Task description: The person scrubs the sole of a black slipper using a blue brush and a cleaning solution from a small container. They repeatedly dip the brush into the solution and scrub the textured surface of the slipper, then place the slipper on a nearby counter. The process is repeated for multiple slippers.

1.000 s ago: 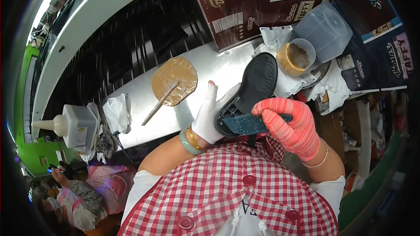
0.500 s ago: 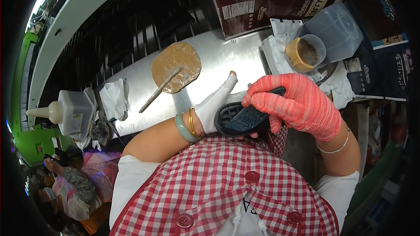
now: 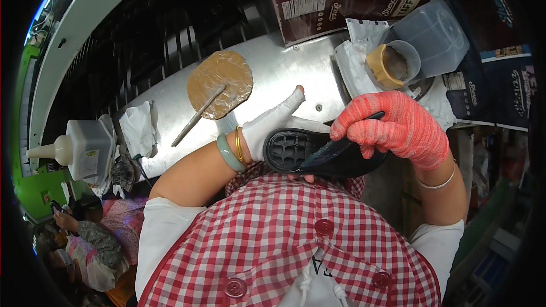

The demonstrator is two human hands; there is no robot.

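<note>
Left of me, a pale squeeze bottle (image 3: 88, 149) and crumpled white paper (image 3: 138, 129) sit along the worktop (image 3: 284, 74); a stick (image 3: 199, 115) rests on a brown disc (image 3: 224, 74). To the right, a clear cup (image 3: 410, 58) and plastic container (image 3: 438, 37) crowd the way. Bare metal lies open between disc and cup, and dark slats (image 3: 176, 40) run beyond the far edge. Near my apron (image 3: 273, 222), my left hand (image 3: 272, 127) cradles a black sole (image 3: 289, 150), thumb spread; my right hand (image 3: 398, 128) pinches a dark strip (image 3: 330, 152) slanting over it.
</note>
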